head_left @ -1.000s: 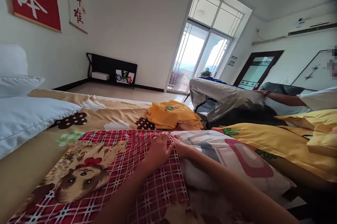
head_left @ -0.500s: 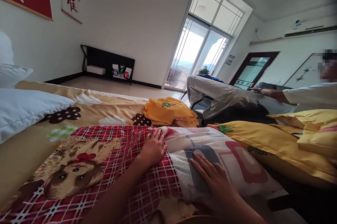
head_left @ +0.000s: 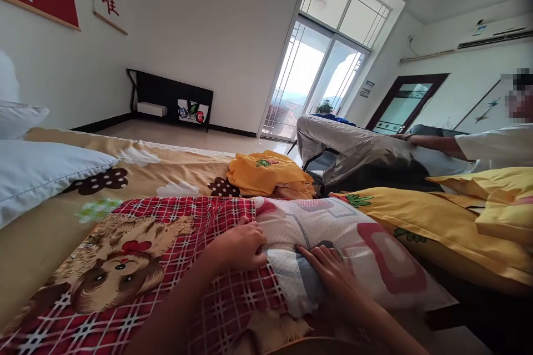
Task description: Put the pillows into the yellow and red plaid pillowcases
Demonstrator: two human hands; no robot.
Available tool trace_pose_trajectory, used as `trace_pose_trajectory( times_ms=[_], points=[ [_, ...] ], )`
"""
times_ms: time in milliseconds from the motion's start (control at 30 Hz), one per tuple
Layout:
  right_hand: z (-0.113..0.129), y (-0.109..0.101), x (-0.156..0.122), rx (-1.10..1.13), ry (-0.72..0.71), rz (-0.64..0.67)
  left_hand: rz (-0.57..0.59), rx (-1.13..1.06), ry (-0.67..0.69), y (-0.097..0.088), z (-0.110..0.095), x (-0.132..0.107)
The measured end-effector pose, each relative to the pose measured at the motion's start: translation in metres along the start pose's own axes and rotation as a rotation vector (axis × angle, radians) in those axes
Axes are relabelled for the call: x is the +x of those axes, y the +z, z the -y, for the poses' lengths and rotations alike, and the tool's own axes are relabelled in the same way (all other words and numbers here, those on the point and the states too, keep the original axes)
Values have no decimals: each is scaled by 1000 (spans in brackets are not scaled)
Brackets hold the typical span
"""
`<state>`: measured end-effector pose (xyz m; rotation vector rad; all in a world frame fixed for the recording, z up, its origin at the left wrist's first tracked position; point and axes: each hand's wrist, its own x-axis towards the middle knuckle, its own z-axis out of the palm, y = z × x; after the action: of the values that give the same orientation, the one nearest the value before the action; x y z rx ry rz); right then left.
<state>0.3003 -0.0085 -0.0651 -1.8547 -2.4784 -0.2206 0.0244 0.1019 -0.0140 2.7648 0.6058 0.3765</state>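
A pillow [head_left: 366, 249] with a white cover printed in red and grey shapes lies on the bed, partly inside a red plaid pillowcase with a dog picture [head_left: 137, 266]. My left hand [head_left: 237, 246] is closed, pinching the open edge of the plaid pillowcase where it meets the pillow. My right hand [head_left: 333, 274] presses down on the pillow with its fingers curled into the fabric, bunching it.
A white pillow [head_left: 45, 174] lies at the left on the tan patterned sheet [head_left: 175, 169]. Folded yellow cloth [head_left: 266, 174] sits beyond the pillow, a yellow quilt [head_left: 449, 221] at the right. A seated person [head_left: 416, 149] is at the right. A black shelf [head_left: 170, 102] stands by the wall.
My left hand has closed on the pillowcase edge and drawn back slightly. My right hand's fingers went from flat to curled, bunching the pillow cover.
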Motion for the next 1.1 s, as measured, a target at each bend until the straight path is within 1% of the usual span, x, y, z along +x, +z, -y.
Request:
trace_pose_trajectory(
  times_ms=[100,167,233,333,400,433,500,600,667,700,733,800,833,900,933,967,1000,1033,1067,1100],
  points=[
    [5,-1,3,29,6,56,21,-43,62,-1,5,-2],
    [7,-5,7,23,-10,72,15,-59,102,4,2,1],
    [9,-14,15,-6,-38,69,6,-50,114,14,-4,7],
    [16,-35,29,-40,-103,57,-32,-24,153,28,-12,17],
    [25,-45,39,-24,-128,36,-86,-43,181,28,-14,19],
    [30,-47,42,-5,-130,18,-118,-67,183,25,-15,18],
    [43,-40,46,43,-137,-17,-178,-152,176,17,-15,15],
    [62,-14,41,103,-186,-18,-238,-288,192,9,-19,11],
    [69,-3,34,140,-207,12,-211,-306,212,10,-22,11],
    [70,-4,31,166,-213,27,-175,-288,213,13,-22,12],
    [69,-11,29,198,-225,44,-137,-263,205,15,-22,13],
    [60,-35,28,282,-260,105,-93,-233,171,20,-19,14],
    [51,-51,30,334,-275,158,-102,-231,146,22,-15,15],
    [27,-82,39,428,-247,238,-164,-229,74,24,-7,16],
    [11,-92,47,450,-195,228,-200,-213,12,25,-3,16],
    [-6,-99,56,441,-123,170,-229,-179,-69,26,0,17],
    [-24,-101,66,396,-43,81,-245,-137,-161,27,4,18],
    [-42,-98,77,325,28,4,-239,-102,-249,28,7,18],
    [-58,-91,88,252,81,-34,-214,-82,-321,30,9,19],
    [-73,-82,98,194,127,-33,-183,-78,-368,31,10,20]
  ],
)
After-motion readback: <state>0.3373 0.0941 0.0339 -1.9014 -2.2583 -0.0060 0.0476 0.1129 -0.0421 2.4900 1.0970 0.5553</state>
